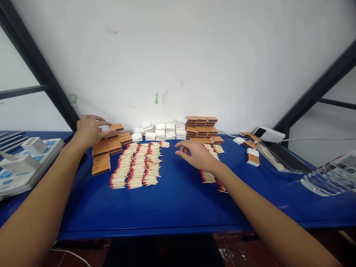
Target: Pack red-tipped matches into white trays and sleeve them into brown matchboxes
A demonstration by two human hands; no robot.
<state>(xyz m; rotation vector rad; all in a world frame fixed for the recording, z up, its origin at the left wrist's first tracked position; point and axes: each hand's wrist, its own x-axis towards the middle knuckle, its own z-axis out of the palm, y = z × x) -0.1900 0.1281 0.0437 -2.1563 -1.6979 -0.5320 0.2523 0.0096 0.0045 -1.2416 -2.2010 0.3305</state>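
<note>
At the left, my left hand [91, 129] reaches over stacked orange-brown matchboxes [101, 165]. Its thumb and index finger sit on either side of one matchbox [116, 127] at the top of the stack; the other fingers are partly hidden. My right hand [196, 152] hovers over the blue table with loosely bent fingers apart and nothing in them. Left of it lie long rows of red-tipped matches [136, 165]. More matches [207, 176] lie partly hidden beneath my right hand and forearm.
White matchbox trays [160, 133] and more stacked matchboxes [201, 128] line the wall. A power strip [30, 163] occupies the left end of the blue table [167, 211]. On the right are loose matchboxes [253, 159], a white device [268, 134], a dark phone-like slab [286, 155] and clear plastic packaging [328, 178].
</note>
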